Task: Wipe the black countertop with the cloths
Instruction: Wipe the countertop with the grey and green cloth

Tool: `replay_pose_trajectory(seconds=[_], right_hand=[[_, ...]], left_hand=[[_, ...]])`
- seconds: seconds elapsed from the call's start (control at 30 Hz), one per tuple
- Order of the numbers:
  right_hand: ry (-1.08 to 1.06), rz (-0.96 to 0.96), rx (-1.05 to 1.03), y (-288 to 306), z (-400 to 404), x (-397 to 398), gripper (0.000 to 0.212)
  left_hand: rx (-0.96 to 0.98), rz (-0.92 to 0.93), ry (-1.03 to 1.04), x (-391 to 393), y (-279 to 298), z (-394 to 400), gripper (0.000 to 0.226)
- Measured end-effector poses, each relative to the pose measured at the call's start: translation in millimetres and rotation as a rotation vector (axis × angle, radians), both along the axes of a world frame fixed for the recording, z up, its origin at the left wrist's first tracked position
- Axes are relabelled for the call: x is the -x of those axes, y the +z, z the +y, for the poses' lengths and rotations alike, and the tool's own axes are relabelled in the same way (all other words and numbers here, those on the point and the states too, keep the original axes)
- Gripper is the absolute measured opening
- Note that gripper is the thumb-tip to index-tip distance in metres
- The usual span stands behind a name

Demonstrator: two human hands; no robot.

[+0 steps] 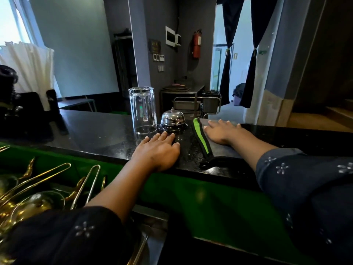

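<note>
Broadly, the polished black stone countertop (95,129) spans the view; the left hand (158,150) lies flat, fingers straight, on a dark cloth (186,150), and the right hand (221,131) presses flat on a grey cloth (221,149) edged by a black-and-green band (202,139). Judged good practice: keep both palms spread, sweep overlapping strokes, and steer clear of the inverted clear glass tumbler (144,109), apparently empty, and chrome dome bell (172,120).

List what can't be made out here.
- Head view: the cloth under the left hand is dark against the countertop; its outline is lost.
- The grey cloth is partly covered by the right hand.
- The wall sign is too small to read.
</note>
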State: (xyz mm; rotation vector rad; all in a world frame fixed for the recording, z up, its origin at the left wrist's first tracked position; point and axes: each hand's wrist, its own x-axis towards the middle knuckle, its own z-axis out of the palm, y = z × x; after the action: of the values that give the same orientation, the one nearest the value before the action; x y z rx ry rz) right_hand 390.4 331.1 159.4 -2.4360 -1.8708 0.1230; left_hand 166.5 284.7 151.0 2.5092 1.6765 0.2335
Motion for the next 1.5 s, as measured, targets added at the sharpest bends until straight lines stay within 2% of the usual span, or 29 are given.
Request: replay_pose_trajectory(seconds=[0.27,0.47,0.53,0.63,0.73,0.87,0.97,1.07,1.23,1.37,1.5], right_hand=[[0.061,0.06,-0.014,-5,-94,78,0.059],[0.171,0.048,0.001,1,-107,50,0.056],[0.075,0.035,-0.013,1,-114,0,0.057],[-0.212,0.005,0.015,-1,-131,-88,0.058],[-0.363,-0.008,0.059,-1,-137,-122,0.06],[-0.32,-0.019,-0.016,5,-121,-68,0.058],[-0.083,-0.019,-0.05,3,-102,14,0.058],[0.09,0.037,0.0,1,-105,78,0.058],[0.146,0.05,0.017,-3,-132,41,0.057],[-0.015,0.02,0.025,-5,-123,-12,0.057],[-0.108,0.028,-0.009,-5,-72,-5,0.06]], left_hand=[[0.043,0.036,0.017,2,-2,2,0.06],[0.029,0.047,-0.007,3,-2,0,0.059],[0.015,0.04,-0.018,4,-1,0,0.059],[-0.001,0.029,-0.015,3,-4,0,0.06],[-0.021,0.019,-0.006,-1,-6,1,0.06],[-0.016,0.015,-0.009,-1,-5,3,0.06],[-0.004,0.005,-0.004,-1,-4,2,0.06],[0.012,0.034,-0.011,2,-2,2,0.061],[0.017,0.038,-0.028,4,-5,1,0.061],[-0.019,0.028,-0.031,-2,-8,-5,0.064],[-0.015,0.037,-0.034,-1,-6,-2,0.065]])
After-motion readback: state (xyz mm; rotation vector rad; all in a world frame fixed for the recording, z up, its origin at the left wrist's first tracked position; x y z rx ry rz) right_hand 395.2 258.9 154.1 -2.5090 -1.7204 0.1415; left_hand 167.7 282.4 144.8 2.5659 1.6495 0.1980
